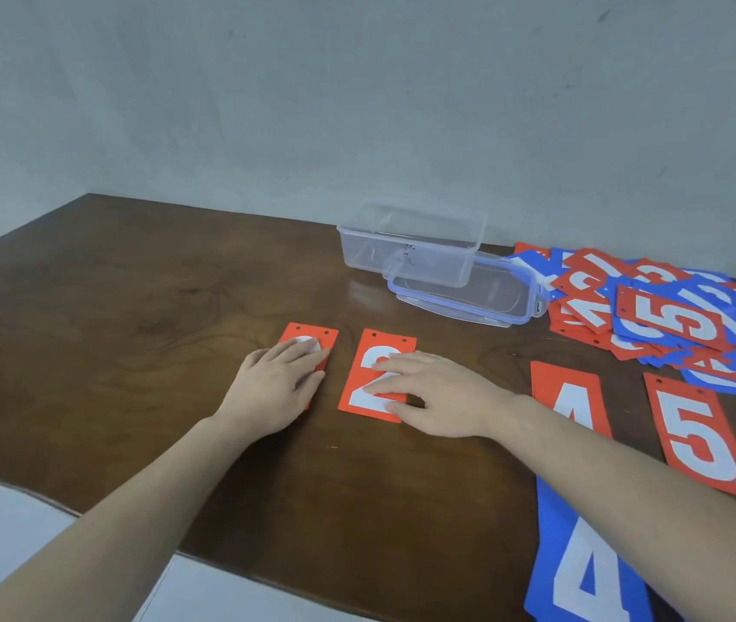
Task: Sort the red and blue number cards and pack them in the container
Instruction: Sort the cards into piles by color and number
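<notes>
Two red number cards lie side by side at the table's middle. My left hand (278, 388) rests flat on the left red card (312, 336), hiding most of its number. My right hand (435, 392) lies with straight fingers on the red 2 card (364, 374). Further right lie a red 4 card (566, 392), a red 5 card (698, 437) and, near the front edge, a blue 4 card (581, 572), partly under my right forearm. A mixed pile of red and blue cards (671, 307) sits at the back right. The clear plastic container (411, 240) stands behind, nothing in it.
The container's lid (465, 294), clear with a blue rim, lies flat next to the container, partly under it. The dark wooden table (155, 307) ends at a pale wall behind and at a front edge near my forearms.
</notes>
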Demonstrator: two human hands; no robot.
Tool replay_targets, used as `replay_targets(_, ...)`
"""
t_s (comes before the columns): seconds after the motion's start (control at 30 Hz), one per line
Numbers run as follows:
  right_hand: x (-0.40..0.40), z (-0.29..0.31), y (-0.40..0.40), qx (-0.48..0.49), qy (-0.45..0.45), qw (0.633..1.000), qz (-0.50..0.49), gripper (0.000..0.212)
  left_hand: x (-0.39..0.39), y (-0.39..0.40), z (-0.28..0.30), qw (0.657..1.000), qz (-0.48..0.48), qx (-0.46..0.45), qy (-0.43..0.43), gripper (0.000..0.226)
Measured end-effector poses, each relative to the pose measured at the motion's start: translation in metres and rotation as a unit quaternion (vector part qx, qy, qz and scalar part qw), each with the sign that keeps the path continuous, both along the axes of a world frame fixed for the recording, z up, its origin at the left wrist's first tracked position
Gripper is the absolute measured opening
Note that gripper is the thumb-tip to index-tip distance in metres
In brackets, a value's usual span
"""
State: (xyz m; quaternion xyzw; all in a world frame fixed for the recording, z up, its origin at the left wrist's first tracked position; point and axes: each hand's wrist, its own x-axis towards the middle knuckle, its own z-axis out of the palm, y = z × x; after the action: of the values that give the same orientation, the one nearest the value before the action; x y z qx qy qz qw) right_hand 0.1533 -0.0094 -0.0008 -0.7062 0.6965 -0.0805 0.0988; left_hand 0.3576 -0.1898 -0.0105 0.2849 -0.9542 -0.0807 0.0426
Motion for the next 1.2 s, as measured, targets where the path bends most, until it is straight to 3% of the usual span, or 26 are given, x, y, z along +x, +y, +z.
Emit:
replay_targets(0.43,-0.005,0.002,0.018,0.016,-0.002,1.0,-0.007,0.04,0.021,-0.031,0.006,0.997,0.035,0.06,-0.032,0.049)
replay_targets(0.57,-0.006,0.006,0.022,0.029,0.012,1.0,-0.002,0.041,0.016,-0.023,0.007,0.997,0.037,0.061,0.036,0.046)
replay_targets(0.67,-0.011,0.01,0.03,-0.029,-0.002,1.0,0.0,0.043,0.002,-0.009,0.012,0.993,0.013,0.04,0.108,0.042)
replay_targets(0.83,-0.046,0.028,0.066,-0.104,-0.05,0.989,-0.091,0.041,-0.045,0.024,0.026,0.982,-0.032,0.051,0.179,0.035)
replay_targets(1.03,-0.109,0.038,0.151,-0.114,-0.075,0.967,-0.214,0.033,-0.133,0.085,0.042,0.977,-0.133,0.058,0.158,0.036)
replay_targets(1.2,-0.161,0.033,0.229,-0.087,-0.095,0.929,-0.347,0.029,-0.215,0.145,0.044,0.969,-0.183,0.089,0.139,0.035)
